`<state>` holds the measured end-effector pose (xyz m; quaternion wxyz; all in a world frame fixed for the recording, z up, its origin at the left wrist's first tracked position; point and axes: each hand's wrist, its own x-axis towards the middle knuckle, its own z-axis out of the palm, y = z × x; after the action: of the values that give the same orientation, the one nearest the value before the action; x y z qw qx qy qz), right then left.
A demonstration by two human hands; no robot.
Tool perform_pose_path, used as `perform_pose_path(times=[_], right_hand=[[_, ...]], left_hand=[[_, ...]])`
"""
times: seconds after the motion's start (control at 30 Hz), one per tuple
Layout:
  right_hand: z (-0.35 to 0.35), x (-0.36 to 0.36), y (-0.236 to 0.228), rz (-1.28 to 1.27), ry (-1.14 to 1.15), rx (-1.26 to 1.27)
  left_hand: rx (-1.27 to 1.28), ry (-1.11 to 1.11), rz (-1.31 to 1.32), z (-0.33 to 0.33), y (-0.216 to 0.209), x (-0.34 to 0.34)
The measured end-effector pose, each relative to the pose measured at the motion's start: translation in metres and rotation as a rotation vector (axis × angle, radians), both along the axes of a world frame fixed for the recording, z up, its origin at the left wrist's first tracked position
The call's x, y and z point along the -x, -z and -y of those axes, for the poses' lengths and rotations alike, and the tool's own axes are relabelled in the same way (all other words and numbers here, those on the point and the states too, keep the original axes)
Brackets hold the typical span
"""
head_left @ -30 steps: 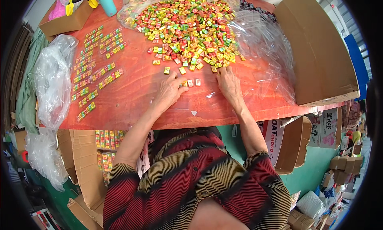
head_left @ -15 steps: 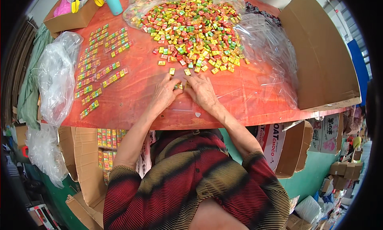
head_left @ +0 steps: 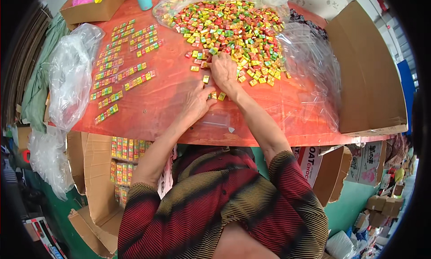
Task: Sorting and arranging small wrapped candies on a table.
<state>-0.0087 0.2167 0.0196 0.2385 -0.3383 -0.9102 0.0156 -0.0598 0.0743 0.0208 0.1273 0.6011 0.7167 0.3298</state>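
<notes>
A large heap of small block-shaped packets (head_left: 242,34) in yellow, red, green and orange lies at the back middle of the red table. My left hand (head_left: 196,104) rests on the table in front of it, thumb and forefinger closed about a small packet (head_left: 213,95). Another yellow packet (head_left: 221,96) lies just right of those fingers, and a yellow one (head_left: 205,79) sits ahead of them. At the heap's near edge, my right hand (head_left: 224,73) bends down over the packets; its fingertips are hidden. Near the table's front edge lies a clear flat plastic piece (head_left: 214,121).
Short rows of packets (head_left: 140,80) cover the table's left. Clear plastic bags (head_left: 72,75) hang over the left edge; more clear plastic (head_left: 314,75) lies right of the heap. A tall cardboard box (head_left: 366,75) borders the right. Below, an open carton (head_left: 101,178) contains packed rows.
My right hand has moved forward from beside the left hand to the heap's edge. The left hand stays low by the small packets. The whole view has shifted slightly.
</notes>
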Motion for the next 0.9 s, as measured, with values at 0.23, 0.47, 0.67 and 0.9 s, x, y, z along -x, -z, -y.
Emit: perform_pose_path(times=[0.23,0.47,0.67,0.9], right_hand=[[-0.008,-0.005,-0.001,0.055,-0.173,-0.060],[-0.012,-0.020,-0.004,-0.131,-0.267,0.036],[0.029,-0.067,-0.021,-0.233,-0.231,0.091],[0.065,-0.098,-0.005,0.007,-0.207,-0.001]], left_hand=[[0.059,0.015,-0.076,-0.003,-0.009,-0.008],[0.076,0.027,-0.123,-0.008,-0.007,-0.013],[-0.026,-0.037,-0.112,0.003,0.002,0.001],[0.018,-0.066,-0.090,0.005,-0.001,0.001]])
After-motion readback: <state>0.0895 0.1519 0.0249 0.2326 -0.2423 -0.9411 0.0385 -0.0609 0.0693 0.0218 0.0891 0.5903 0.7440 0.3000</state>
